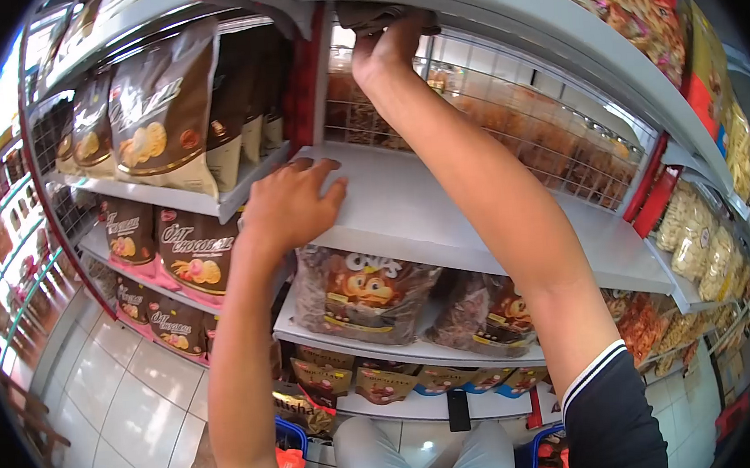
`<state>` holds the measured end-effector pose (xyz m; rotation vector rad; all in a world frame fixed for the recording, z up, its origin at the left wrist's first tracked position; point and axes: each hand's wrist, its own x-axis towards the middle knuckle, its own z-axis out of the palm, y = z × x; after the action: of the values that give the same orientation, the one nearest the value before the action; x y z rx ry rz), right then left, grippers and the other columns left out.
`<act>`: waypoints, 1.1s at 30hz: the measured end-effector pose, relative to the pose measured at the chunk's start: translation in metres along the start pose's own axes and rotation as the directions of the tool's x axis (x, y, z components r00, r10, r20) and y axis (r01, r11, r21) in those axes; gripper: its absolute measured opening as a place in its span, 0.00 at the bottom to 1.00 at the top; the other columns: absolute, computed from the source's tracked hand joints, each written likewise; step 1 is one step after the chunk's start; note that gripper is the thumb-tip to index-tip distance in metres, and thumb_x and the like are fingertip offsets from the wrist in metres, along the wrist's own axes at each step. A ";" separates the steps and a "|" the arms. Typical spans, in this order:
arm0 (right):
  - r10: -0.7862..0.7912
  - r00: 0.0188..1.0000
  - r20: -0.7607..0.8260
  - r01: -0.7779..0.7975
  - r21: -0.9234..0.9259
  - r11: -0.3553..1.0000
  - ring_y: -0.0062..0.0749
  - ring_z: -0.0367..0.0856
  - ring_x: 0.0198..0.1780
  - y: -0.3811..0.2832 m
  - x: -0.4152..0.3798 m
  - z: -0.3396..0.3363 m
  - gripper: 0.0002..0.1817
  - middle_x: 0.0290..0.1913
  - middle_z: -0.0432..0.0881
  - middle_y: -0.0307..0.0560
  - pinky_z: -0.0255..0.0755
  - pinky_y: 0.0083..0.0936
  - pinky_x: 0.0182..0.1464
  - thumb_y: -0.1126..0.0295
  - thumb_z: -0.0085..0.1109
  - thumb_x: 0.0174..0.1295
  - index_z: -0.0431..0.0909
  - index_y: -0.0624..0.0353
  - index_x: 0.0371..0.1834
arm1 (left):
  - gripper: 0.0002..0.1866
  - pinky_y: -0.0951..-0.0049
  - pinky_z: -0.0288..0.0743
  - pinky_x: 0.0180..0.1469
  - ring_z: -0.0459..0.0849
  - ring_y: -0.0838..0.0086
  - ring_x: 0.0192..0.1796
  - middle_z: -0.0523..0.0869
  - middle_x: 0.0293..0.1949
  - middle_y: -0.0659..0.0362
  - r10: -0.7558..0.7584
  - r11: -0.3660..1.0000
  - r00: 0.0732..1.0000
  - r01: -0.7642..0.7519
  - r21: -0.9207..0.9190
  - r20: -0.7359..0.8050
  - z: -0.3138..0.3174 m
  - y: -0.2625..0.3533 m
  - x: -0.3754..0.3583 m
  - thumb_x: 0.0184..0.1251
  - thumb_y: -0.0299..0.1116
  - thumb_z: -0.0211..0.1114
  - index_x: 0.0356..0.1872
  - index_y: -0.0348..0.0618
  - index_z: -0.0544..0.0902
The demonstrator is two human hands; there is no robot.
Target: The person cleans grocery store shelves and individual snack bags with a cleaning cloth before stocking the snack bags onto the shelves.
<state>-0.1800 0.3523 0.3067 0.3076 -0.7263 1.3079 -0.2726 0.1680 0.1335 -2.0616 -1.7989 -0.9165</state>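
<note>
My left hand [290, 203] rests with its fingers apart at the left end of a bare grey-white shelf [407, 188], and it holds nothing. High at the top, my right hand [390, 49] reaches up to a dark folded cloth or similar item [377, 15] just under the upper shelf, its fingers closed round it and partly hidden. Behind the bare shelf stands a wire mesh panel [505, 107]. Below that shelf lies a large bag with a cartoon face [366, 291].
Brown and cream snack bags [162, 110] fill the shelves on the left. An upper shelf edge [498, 4] crosses above my right arm. Packs of pale snacks [697, 242] hang at the right. Blue baskets [292, 435] stand beside my legs.
</note>
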 end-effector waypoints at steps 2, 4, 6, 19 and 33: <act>0.068 0.998 0.009 -0.068 -0.005 0.998 0.23 0.85 0.64 0.035 -0.006 0.012 0.24 0.65 0.86 0.32 0.81 0.29 0.68 0.42 0.51 0.87 0.79 0.47 0.67 | 0.26 0.42 0.81 0.70 0.89 0.48 0.67 0.91 0.67 0.51 -0.018 0.999 0.999 0.016 0.033 0.042 0.000 -0.002 0.001 0.85 0.55 0.56 0.70 0.56 0.88; 0.112 0.994 -0.010 -0.112 0.002 0.994 0.22 0.85 0.63 0.055 -0.019 0.029 0.22 0.64 0.86 0.32 0.81 0.29 0.67 0.44 0.50 0.87 0.80 0.47 0.65 | 0.26 0.42 0.81 0.70 0.89 0.48 0.68 0.91 0.67 0.51 -0.029 0.999 0.998 0.028 0.020 0.050 -0.001 -0.001 0.001 0.85 0.55 0.55 0.70 0.56 0.88; 0.128 0.989 0.081 -0.128 0.001 0.992 0.24 0.85 0.61 0.061 -0.026 0.036 0.19 0.63 0.86 0.35 0.81 0.28 0.66 0.49 0.48 0.87 0.80 0.49 0.62 | 0.26 0.43 0.81 0.70 0.88 0.47 0.68 0.91 0.67 0.51 -0.027 1.000 0.998 0.027 0.006 0.055 -0.001 -0.001 0.000 0.85 0.56 0.55 0.71 0.55 0.87; 0.597 0.792 -0.129 -0.486 -0.725 0.488 0.44 0.88 0.69 -0.191 -0.118 -0.030 0.31 0.71 0.86 0.53 0.83 0.48 0.72 0.46 0.49 0.86 0.76 0.60 0.77 | 0.19 0.49 0.81 0.69 0.89 0.46 0.65 0.91 0.63 0.47 0.095 0.986 0.964 -0.126 -0.112 -0.250 -0.004 0.004 -0.005 0.79 0.39 0.64 0.64 0.45 0.88; 0.443 0.881 -0.166 -0.355 -0.851 0.387 0.31 0.92 0.58 -0.485 -0.211 -0.059 0.28 0.61 0.91 0.47 0.88 0.32 0.61 0.54 0.73 0.78 0.81 0.61 0.71 | 0.18 0.55 0.84 0.63 0.90 0.49 0.63 0.93 0.56 0.46 -0.128 0.880 0.976 0.030 -0.475 -0.174 0.152 0.156 -0.344 0.63 0.11 0.62 0.49 0.37 0.90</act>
<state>0.2801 0.0998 0.2188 -0.7152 -1.5251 1.1913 -0.0922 -0.0508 -0.1583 -2.0632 -1.6835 -1.6631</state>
